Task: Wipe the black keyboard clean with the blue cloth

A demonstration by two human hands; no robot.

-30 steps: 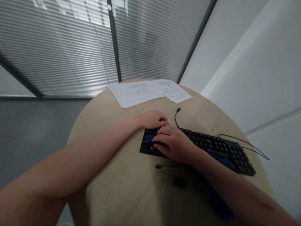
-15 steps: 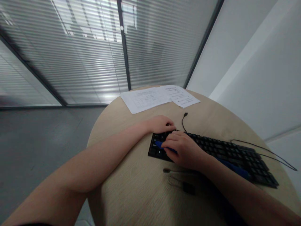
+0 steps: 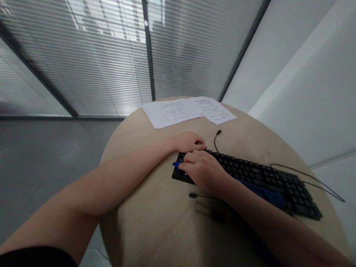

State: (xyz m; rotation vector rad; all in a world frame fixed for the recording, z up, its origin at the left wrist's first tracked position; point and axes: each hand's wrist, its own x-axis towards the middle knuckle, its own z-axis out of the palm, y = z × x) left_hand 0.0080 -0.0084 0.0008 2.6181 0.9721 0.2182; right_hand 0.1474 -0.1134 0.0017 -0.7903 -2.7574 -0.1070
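Observation:
A black keyboard (image 3: 251, 171) lies at a slant across the round table. My left hand (image 3: 190, 141) rests at its far left corner, fingers curled onto the back edge. My right hand (image 3: 205, 169) is closed over a blue cloth (image 3: 263, 193) and presses it on the left-hand keys. One tip of the cloth pokes out past my fingers, while a longer part trails over the keys beside my forearm. My hand and forearm hide the rest of the cloth and some keys.
Printed sheets (image 3: 175, 112) lie at the table's (image 3: 150, 222) far edge. A short cable with a plug (image 3: 218, 132) sticks out behind the keyboard; a looped cord (image 3: 319, 178) lies right. Nearer me are another cable end (image 3: 193, 195) and a small dark object (image 3: 217, 216), partly shadowed.
My right hand has slid left over the keys with the blue cloth, whose tip now reaches near the keyboard's left end. My left hand stays at the back edge. The view has shifted slightly.

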